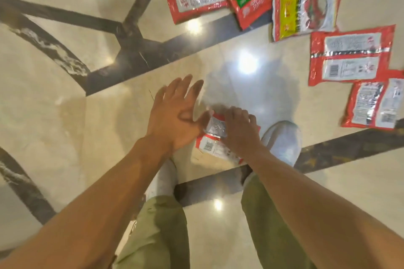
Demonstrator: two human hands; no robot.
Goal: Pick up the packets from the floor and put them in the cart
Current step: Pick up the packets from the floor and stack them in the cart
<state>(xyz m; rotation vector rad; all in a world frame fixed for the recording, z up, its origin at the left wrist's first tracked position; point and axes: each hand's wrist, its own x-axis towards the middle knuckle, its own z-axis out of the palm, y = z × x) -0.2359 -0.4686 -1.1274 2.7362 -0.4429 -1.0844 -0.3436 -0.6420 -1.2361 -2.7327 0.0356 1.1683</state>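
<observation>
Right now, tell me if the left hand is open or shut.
Open: the left hand shows straight, spread fingers, beside the packet that the right hand grips.

This is an indoor hall with a showy polished stone floor (65, 105), of the sort laid in a shop, a lobby or a large home; which of these cannot be told. Cream slabs are set with dark marble bands (135, 54) that run from 9 o'clock up to 1 o'clock and again at 4 o'clock. Ceiling lamps shine back as bright spots (247, 63) near the middle. Red printed food packets (303, 6), with barcodes, lie from 1 to 3 o'clock, hinting at shop goods.
</observation>
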